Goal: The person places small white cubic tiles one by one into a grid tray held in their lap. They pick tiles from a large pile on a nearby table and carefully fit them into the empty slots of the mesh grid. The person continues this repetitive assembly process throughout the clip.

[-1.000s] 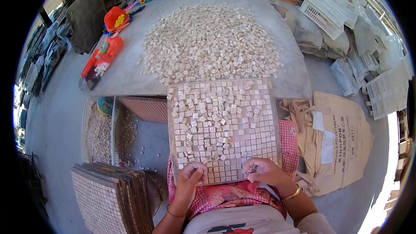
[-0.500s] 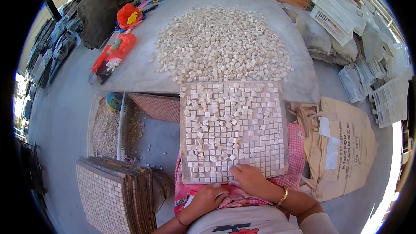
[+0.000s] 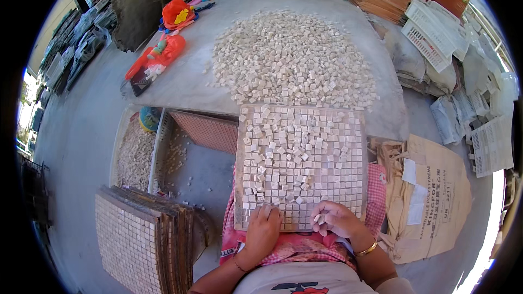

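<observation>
1. Working along the near edge of the grid tray (image 3: 300, 125), you have both hands down on its closest rows; the tray leans from your lap up onto the near edge of the bench (image 3: 185, 84).
2. Your right hand (image 3: 335, 219) sits near the tray's near right corner, fingers (image 3: 320, 219) curled around a few small pale stone squares (image 3: 317, 218), so it is clenched on pieces.
3. Your left hand (image 3: 263, 230) lies flat at the middle of the near edge, fingers (image 3: 268, 213) spread and released, holding nothing, only touching the tray.
4. The loose squares (image 3: 280, 149) lie scattered on the tray's left and middle, straight ahead of your left fingers, away from you. Your left hand is nearer to them; the right side of the grid looks already seated.
5. The large heap of squares (image 3: 291, 57) rests on the bench beyond the tray's far edge, well apart from both hands.
6. A stack of finished sheets (image 3: 136, 234) stands on the floor to your left.
</observation>
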Demonstrator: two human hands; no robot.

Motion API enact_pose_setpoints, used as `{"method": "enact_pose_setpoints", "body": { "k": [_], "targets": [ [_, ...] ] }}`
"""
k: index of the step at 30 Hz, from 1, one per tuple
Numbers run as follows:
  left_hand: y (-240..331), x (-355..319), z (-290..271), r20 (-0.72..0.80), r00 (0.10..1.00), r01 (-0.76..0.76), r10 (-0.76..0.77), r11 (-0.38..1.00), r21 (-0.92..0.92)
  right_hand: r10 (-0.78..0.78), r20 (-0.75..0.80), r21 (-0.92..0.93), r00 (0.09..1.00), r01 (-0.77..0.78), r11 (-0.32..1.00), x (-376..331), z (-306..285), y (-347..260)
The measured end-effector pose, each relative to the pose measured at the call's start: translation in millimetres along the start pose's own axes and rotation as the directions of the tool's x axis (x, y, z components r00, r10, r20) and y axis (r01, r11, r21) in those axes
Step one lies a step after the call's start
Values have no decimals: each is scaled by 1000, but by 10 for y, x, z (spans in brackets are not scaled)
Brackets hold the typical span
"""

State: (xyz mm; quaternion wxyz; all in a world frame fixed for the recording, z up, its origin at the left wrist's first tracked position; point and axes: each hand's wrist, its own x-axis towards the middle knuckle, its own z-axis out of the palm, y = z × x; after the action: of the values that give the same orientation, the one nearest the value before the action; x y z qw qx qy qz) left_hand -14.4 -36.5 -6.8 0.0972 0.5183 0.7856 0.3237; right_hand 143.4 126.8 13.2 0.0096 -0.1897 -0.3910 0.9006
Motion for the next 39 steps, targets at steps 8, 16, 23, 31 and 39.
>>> {"method": "enact_pose_setpoints", "body": {
  "k": [8,16,23,31,39],
  "targets": [
    [3,-12,87,-37,998,-47,48,998,44,-211,-88,-693,973,93,715,153,6,40],
    [-14,-20,179,-92,995,41,-45,998,-44,-363,-65,-918,929,86,386,194,32,27],
    [-8,-17,207,-116,993,-1,-3,1000,-31,-542,104,-991,834,131,11,425,154,44],
    [-240,50,-194,380,777,410,-502,-54,-910,-485,183,-983,855,170,-71,670,140,29],
    [-206,161,-297,441,806,410,-395,-165,-897,-260,-186,-658,947,77,749,504,67,-107]
  ]
}}
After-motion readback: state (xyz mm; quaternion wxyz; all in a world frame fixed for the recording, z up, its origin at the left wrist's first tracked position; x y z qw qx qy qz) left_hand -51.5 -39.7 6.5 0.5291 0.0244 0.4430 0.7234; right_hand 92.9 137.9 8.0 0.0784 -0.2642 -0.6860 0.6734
